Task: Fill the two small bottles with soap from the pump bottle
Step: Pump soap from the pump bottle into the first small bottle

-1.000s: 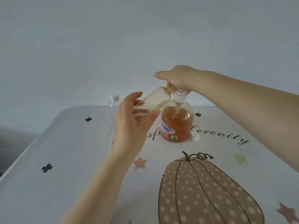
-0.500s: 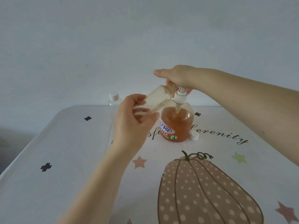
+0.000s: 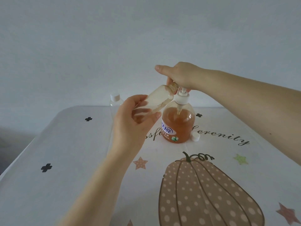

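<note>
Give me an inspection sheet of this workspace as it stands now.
Surface: table cloth printed with a pumpkin, stars and lettering.
Job's things: pump bottle upright, partly full of orange soap; small bottle tilted, its mouth up at the pump head; second small bottle upright, capped, behind the left hand.
Clutter: loose white cap beside the pump bottle.
Hands: left hand holds the tilted small bottle; right hand rests on the pump head.
Cables: nothing seen.
Surroundings: plain wall.
</note>
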